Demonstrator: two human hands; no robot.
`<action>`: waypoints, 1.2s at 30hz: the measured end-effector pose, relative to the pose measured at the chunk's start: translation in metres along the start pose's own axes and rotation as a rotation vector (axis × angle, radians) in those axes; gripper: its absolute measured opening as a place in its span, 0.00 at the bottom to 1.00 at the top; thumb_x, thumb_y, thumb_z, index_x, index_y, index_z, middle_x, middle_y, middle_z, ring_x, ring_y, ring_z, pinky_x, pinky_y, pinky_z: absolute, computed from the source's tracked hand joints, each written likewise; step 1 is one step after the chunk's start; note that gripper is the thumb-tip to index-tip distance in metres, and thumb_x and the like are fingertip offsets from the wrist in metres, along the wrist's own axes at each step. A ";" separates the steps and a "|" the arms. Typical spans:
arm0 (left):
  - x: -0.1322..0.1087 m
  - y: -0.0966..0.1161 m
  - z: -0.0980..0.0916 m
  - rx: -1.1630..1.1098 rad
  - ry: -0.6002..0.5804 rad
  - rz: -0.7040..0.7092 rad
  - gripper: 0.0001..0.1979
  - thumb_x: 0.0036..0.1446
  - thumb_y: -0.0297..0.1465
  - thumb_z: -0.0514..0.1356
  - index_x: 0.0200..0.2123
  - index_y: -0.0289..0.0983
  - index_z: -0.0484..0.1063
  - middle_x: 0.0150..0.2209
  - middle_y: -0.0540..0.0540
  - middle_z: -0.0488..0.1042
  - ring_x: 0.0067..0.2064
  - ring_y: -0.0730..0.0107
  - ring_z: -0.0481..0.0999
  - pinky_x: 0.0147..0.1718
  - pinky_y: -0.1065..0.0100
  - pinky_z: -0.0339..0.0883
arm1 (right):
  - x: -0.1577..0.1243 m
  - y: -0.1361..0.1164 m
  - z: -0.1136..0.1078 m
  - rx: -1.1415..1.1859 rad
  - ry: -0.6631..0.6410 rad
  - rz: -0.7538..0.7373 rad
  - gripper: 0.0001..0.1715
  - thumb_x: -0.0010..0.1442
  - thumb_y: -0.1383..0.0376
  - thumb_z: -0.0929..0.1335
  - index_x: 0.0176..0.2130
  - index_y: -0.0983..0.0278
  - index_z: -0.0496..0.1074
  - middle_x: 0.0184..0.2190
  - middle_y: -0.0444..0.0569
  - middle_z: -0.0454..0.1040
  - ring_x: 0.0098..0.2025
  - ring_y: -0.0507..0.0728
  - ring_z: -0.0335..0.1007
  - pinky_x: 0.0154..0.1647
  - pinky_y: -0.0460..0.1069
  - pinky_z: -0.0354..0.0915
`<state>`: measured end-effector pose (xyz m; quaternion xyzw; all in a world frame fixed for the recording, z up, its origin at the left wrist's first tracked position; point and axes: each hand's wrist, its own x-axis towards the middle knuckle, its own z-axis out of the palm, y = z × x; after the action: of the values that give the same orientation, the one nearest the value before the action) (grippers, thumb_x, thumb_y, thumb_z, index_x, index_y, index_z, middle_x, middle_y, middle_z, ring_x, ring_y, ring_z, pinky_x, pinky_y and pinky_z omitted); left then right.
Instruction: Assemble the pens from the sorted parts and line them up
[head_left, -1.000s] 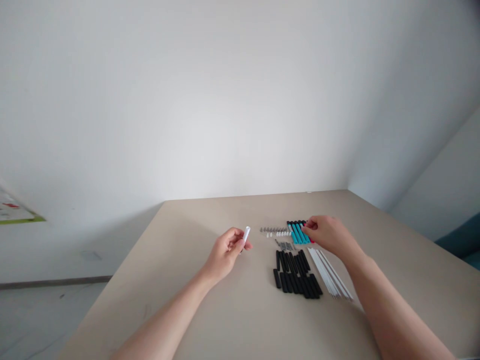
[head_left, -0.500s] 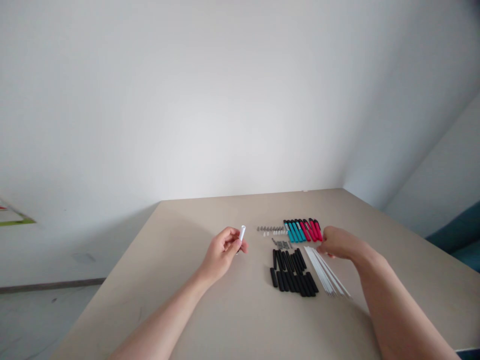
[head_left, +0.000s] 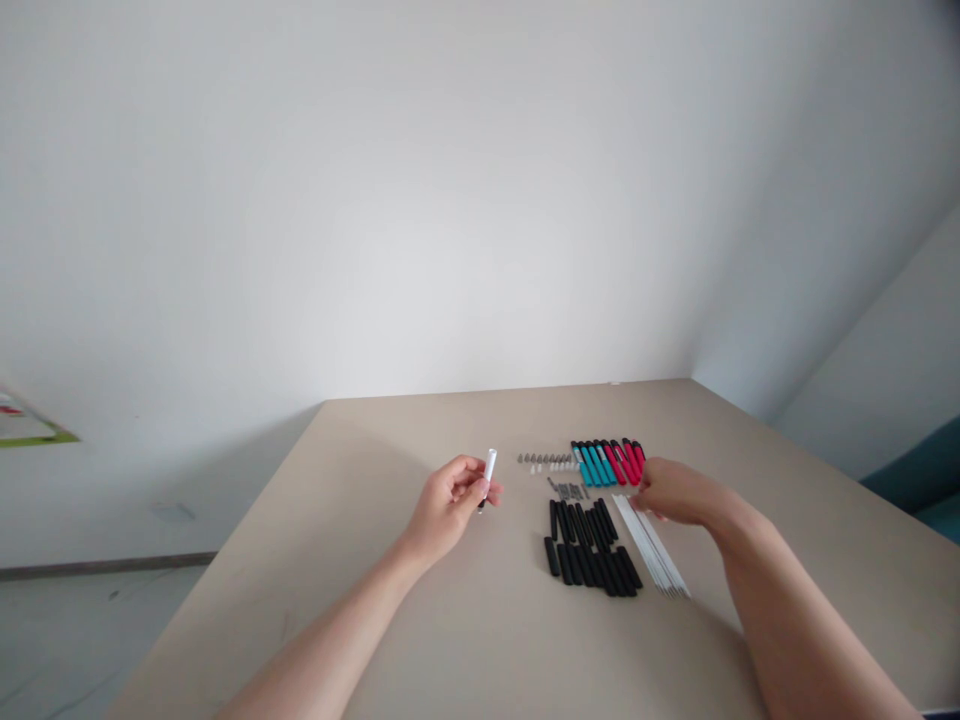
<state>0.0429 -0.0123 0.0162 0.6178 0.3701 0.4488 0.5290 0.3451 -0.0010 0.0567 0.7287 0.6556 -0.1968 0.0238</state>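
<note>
My left hand (head_left: 454, 498) is closed around a white pen barrel (head_left: 490, 465), which stands tilted up with a dark lower end showing under the fingers. At the right, my right hand (head_left: 667, 490) is bent down with its fingers together. Its fingertips are by the upper ends of a bundle of thin white pen refills (head_left: 651, 548). Whether they grip one of these is hidden. Just beyond that hand lie red pen barrels (head_left: 628, 462) with black ends, beside a row of teal pen barrels (head_left: 592, 464).
Black tubes (head_left: 592, 568) and black pen parts (head_left: 581, 522) lie in two rows on the beige table (head_left: 420, 640). Small springs (head_left: 570, 491), grey cone tips (head_left: 544, 458) and small clear pieces (head_left: 562, 466) lie behind them. A white wall (head_left: 480, 250) borders the table's far edge.
The white refills, spread apart before, now lie closer together. My right hand has shifted slightly left relative to the things around it. My left hand still holds the white barrel.
</note>
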 end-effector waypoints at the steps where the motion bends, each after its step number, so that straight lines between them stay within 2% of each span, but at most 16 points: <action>1: 0.000 0.001 0.000 -0.001 0.003 -0.004 0.14 0.56 0.40 0.60 0.36 0.34 0.67 0.35 0.40 0.77 0.34 0.65 0.76 0.37 0.65 0.66 | 0.001 -0.001 0.001 0.006 0.004 -0.003 0.14 0.45 0.72 0.68 0.13 0.65 0.64 0.15 0.47 0.70 0.23 0.54 0.68 0.23 0.45 0.54; 7: 0.002 0.001 -0.001 0.002 0.013 -0.003 0.15 0.54 0.40 0.61 0.35 0.34 0.69 0.36 0.40 0.77 0.35 0.65 0.76 0.36 0.67 0.65 | 0.003 0.006 -0.001 0.048 -0.003 -0.016 0.15 0.46 0.70 0.67 0.12 0.66 0.65 0.15 0.48 0.71 0.21 0.53 0.67 0.22 0.45 0.55; 10: 0.001 0.000 -0.002 0.031 -0.008 0.030 0.13 0.56 0.40 0.59 0.35 0.34 0.69 0.35 0.43 0.75 0.33 0.68 0.73 0.36 0.68 0.64 | -0.001 -0.002 -0.006 0.125 0.032 -0.048 0.17 0.50 0.67 0.65 0.13 0.66 0.68 0.14 0.48 0.71 0.19 0.51 0.64 0.21 0.45 0.54; 12: -0.001 0.000 -0.002 0.054 -0.033 0.054 0.14 0.57 0.40 0.58 0.36 0.34 0.69 0.32 0.46 0.72 0.31 0.71 0.69 0.34 0.69 0.62 | -0.007 -0.021 -0.008 0.287 0.056 -0.147 0.13 0.51 0.65 0.65 0.18 0.67 0.70 0.16 0.46 0.73 0.16 0.49 0.61 0.18 0.44 0.53; 15: -0.004 0.002 -0.001 0.055 -0.050 0.027 0.17 0.56 0.43 0.59 0.40 0.34 0.69 0.27 0.50 0.67 0.28 0.73 0.64 0.29 0.72 0.58 | -0.018 -0.066 -0.001 0.585 -0.007 -0.377 0.11 0.53 0.61 0.65 0.27 0.66 0.71 0.21 0.44 0.76 0.15 0.47 0.57 0.16 0.42 0.52; 18: -0.004 0.004 0.000 -0.011 -0.075 -0.018 0.19 0.55 0.46 0.59 0.36 0.34 0.68 0.24 0.51 0.65 0.26 0.74 0.63 0.26 0.72 0.56 | -0.024 -0.110 0.013 0.628 -0.037 -0.550 0.08 0.51 0.63 0.67 0.26 0.66 0.71 0.19 0.42 0.75 0.17 0.47 0.58 0.16 0.41 0.49; 21: -0.002 0.003 -0.002 -0.137 -0.069 -0.048 0.19 0.54 0.46 0.60 0.29 0.36 0.63 0.23 0.51 0.67 0.23 0.77 0.62 0.24 0.72 0.55 | -0.021 -0.134 0.028 0.628 -0.014 -0.656 0.06 0.51 0.65 0.68 0.25 0.66 0.73 0.19 0.42 0.74 0.21 0.48 0.64 0.21 0.42 0.55; 24: -0.001 0.001 -0.004 -0.297 -0.034 -0.115 0.18 0.50 0.42 0.64 0.28 0.36 0.62 0.22 0.51 0.68 0.22 0.77 0.63 0.22 0.72 0.53 | -0.016 -0.138 0.039 0.738 -0.017 -0.666 0.08 0.51 0.64 0.69 0.27 0.67 0.74 0.22 0.44 0.75 0.25 0.50 0.68 0.25 0.43 0.59; 27: -0.001 0.002 -0.003 -0.403 -0.033 -0.176 0.15 0.46 0.36 0.66 0.32 0.35 0.65 0.21 0.51 0.68 0.23 0.76 0.66 0.22 0.72 0.52 | -0.015 -0.133 0.043 0.895 -0.114 -0.691 0.10 0.52 0.62 0.71 0.28 0.68 0.74 0.25 0.46 0.77 0.28 0.51 0.70 0.28 0.44 0.62; 32: 0.001 0.001 0.000 -0.462 0.046 -0.167 0.13 0.45 0.32 0.67 0.31 0.34 0.66 0.21 0.52 0.67 0.23 0.77 0.65 0.22 0.72 0.52 | -0.017 -0.116 0.039 1.054 -0.229 -0.735 0.16 0.57 0.56 0.68 0.36 0.68 0.74 0.28 0.48 0.75 0.22 0.48 0.62 0.19 0.42 0.57; 34: 0.003 0.000 -0.001 -0.485 0.105 -0.170 0.13 0.45 0.31 0.67 0.31 0.34 0.67 0.21 0.52 0.66 0.22 0.79 0.63 0.22 0.73 0.52 | -0.017 -0.112 0.039 1.106 -0.213 -0.737 0.18 0.55 0.56 0.70 0.41 0.66 0.73 0.33 0.49 0.76 0.23 0.48 0.62 0.18 0.41 0.57; 36: 0.005 -0.003 -0.003 -0.479 0.134 -0.167 0.14 0.45 0.32 0.67 0.32 0.34 0.67 0.21 0.53 0.65 0.21 0.80 0.61 0.22 0.73 0.52 | -0.016 -0.110 0.041 1.131 -0.133 -0.731 0.20 0.53 0.57 0.72 0.42 0.66 0.73 0.34 0.50 0.76 0.24 0.48 0.62 0.18 0.41 0.58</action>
<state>0.0414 -0.0064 0.0145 0.4114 0.3371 0.5184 0.6696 0.2278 -0.0127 0.0485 0.3466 0.6532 -0.5496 -0.3889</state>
